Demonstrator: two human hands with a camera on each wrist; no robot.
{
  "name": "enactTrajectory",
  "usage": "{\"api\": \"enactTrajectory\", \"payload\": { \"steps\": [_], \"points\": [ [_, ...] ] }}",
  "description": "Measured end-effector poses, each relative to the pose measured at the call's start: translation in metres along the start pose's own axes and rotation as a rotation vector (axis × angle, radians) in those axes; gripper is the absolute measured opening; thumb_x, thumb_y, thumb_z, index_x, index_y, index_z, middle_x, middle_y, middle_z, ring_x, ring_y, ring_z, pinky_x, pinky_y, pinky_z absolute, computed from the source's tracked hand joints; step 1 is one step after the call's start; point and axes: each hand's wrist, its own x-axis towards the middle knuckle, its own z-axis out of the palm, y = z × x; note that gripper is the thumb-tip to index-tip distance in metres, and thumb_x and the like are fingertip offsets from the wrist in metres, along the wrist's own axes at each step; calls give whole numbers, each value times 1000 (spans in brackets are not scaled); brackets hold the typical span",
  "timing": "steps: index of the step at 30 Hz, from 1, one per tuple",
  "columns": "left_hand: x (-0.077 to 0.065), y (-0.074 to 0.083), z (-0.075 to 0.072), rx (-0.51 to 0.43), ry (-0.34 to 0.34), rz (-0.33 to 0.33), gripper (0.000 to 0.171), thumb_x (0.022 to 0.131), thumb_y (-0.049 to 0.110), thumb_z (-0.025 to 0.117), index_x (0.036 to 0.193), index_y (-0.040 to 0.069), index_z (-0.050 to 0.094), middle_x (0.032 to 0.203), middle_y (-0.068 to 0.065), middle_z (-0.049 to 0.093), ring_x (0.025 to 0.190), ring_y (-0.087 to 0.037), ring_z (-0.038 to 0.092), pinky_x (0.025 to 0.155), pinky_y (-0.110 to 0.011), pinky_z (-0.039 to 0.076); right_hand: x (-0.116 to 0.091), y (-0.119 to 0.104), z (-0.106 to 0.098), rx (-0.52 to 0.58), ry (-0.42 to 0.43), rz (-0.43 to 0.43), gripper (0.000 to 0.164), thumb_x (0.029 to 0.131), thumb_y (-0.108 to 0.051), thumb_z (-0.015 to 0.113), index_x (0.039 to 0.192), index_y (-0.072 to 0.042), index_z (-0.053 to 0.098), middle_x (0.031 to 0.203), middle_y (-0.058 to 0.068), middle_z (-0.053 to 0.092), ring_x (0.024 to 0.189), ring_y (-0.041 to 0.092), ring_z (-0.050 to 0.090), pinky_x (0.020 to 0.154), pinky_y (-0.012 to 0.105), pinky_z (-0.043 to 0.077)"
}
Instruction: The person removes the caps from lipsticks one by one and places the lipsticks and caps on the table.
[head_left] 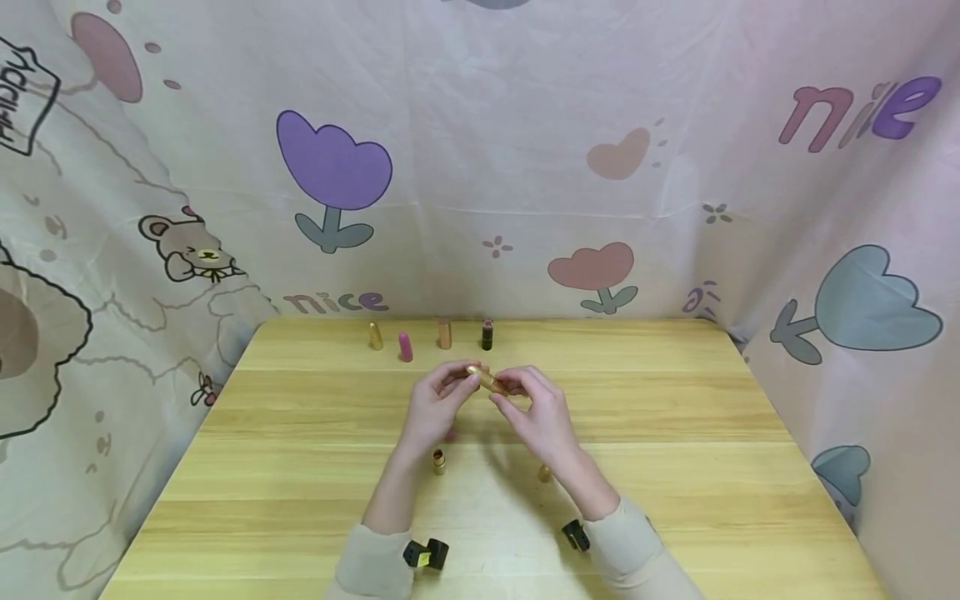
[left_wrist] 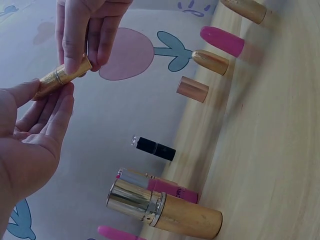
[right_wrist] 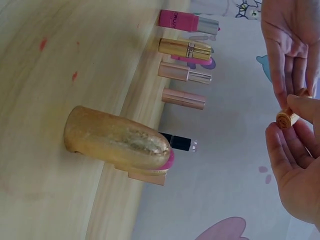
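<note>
Both hands hold one slim gold lipstick tube (head_left: 487,380) above the middle of the table, tilted. My left hand (head_left: 435,408) pinches its left end between thumb and fingers. My right hand (head_left: 542,415) pinches the other end. A seam rings the tube (left_wrist: 60,76) in the left wrist view, and its round end faces the camera in the right wrist view. Below the left hand stands a gold lipstick base (head_left: 439,463) with its top uncovered. A pink piece (head_left: 450,435) shows partly behind that wrist. Beside the right forearm is a bullet-shaped gold piece (right_wrist: 117,137).
Along the back edge stand a gold bullet-shaped tube (head_left: 376,336), a pink one (head_left: 406,347), a rose-gold one (head_left: 445,335) and a black one (head_left: 487,335). A printed curtain (head_left: 480,167) hangs behind the wooden table (head_left: 675,467).
</note>
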Motion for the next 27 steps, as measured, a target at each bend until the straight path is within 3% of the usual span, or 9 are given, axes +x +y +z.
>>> {"api": "enactTrajectory", "payload": {
  "steps": [4,11,17,18,21,24,27],
  "points": [
    [-2,-2,1,13,-5,13,29,100,7,70,125,-6,66,125,-22,70,117,-30,68,101,-32,58,-2,1,-1,-6,6,-13,26,84,-1,85,107,-3,73,102,7,73,89,19,72,83,28,64],
    [-3,-2,2,38,24,15,27,96,2,72,122,-6,68,120,-22,71,108,-20,70,97,-30,60,-3,3,-3,-16,-3,-57,26,83,-1,86,105,-3,73,100,6,74,87,18,72,81,26,64],
    [-4,1,3,63,22,14,26,95,2,72,120,-6,69,118,-21,73,106,-19,72,94,-27,61,-4,3,-8,-42,-20,-91,28,82,0,86,106,-1,72,99,7,73,85,18,72,75,30,65],
    [-5,2,1,64,30,3,27,96,4,72,121,-5,69,119,-20,73,106,-18,72,87,-23,62,-5,2,-10,-51,-24,-86,28,82,0,86,106,-2,72,99,6,73,86,18,71,75,31,65],
    [-5,8,-5,35,88,-19,28,97,5,71,124,-5,67,120,-19,73,103,-16,73,85,-20,61,-8,2,-16,-64,-27,-43,27,82,0,86,106,-3,72,98,5,72,86,17,71,75,31,65],
    [-6,15,-16,8,165,-5,29,97,3,69,124,-5,66,120,-21,72,100,-15,73,87,-23,62,-12,1,-22,-30,-29,24,27,82,1,85,106,-3,73,99,4,72,87,17,71,71,26,64],
    [-7,19,-25,29,185,21,29,96,0,69,124,-7,65,121,-23,71,101,-14,72,96,-28,59,-16,0,-28,32,-28,97,28,83,2,84,108,-4,73,102,4,73,89,18,72,67,21,63]
  ]
}}
